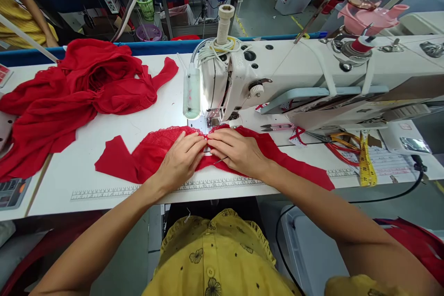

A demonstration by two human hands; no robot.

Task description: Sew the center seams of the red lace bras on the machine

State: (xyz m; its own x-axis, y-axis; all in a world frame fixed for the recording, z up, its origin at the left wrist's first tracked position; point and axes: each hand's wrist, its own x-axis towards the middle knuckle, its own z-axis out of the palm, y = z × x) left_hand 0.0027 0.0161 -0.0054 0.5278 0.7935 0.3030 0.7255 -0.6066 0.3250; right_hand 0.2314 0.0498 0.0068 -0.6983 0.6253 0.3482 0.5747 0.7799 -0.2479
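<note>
A red lace-edged garment piece (291,161) lies across the table in front of the sewing machine's needle area (212,120). My left hand (182,156) presses on its left lace part, fingers together and fingertips at the middle. Beside it, almost touching, my right hand (239,150) grips the fabric with bent fingers. From under that hand sticks a thin dark pointed metal tip (220,160); the rest of it is hidden. The fingertips are just in front of the presser foot, and the fabric between them is partly covered.
A heap of red fabric (79,92) lies on the left. To the right are pink-handled thread snips (277,127), orange-handled scissors (347,141) and a yellow tape measure (366,162). A printed ruler (104,193) runs along the front edge. Another person's arm (31,4) shows at upper left.
</note>
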